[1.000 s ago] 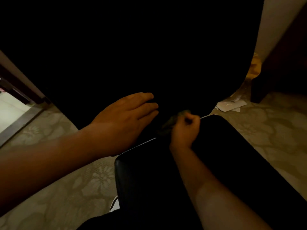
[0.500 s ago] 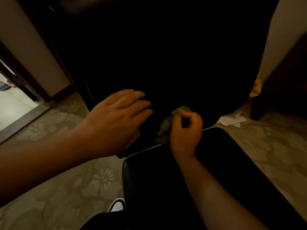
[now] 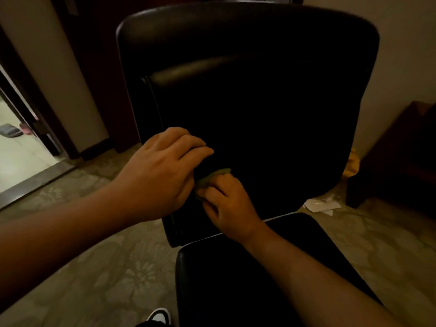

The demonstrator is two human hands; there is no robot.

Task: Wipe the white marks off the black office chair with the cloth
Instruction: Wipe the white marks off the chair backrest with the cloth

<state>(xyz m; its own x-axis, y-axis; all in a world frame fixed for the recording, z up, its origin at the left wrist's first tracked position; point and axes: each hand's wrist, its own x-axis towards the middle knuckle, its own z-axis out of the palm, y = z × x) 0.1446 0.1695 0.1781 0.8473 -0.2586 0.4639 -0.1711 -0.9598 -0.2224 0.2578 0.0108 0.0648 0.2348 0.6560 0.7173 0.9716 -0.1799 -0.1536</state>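
Two bare hands work low on the backrest of one black office chair (image 3: 247,95). The left hand (image 3: 160,175) lies palm down against the lower left part of the backrest, its fingers (image 3: 188,147) spread a little and pressed flat, holding nothing. The right hand (image 3: 231,206) sits just beside it, touching it, with its fingers curled tight around one green cloth (image 3: 212,177). Only a small bunched edge of the cloth shows above the knuckles; the rest is hidden inside the grip. The cloth is pressed to the backrest, just above the gap where the backrest meets the seat (image 3: 236,279).

The room is dim, and the chair is so dark that its middle reads as plain black. The white marks cannot be made out on it. A thin pale line runs along the back edge of the seat.

One shoe (image 3: 159,315), black and white, peeks in at the bottom edge, cut off by the frame. One scrap of white paper (image 3: 322,205) lies on the patterned floor (image 3: 113,274) to the right of the chair, with something yellow (image 3: 352,165) partly hidden behind the backrest. At far left an open doorway (image 3: 16,156) shows a brighter floor with two or three blurred slippers. No writing or labels can be read anywhere.
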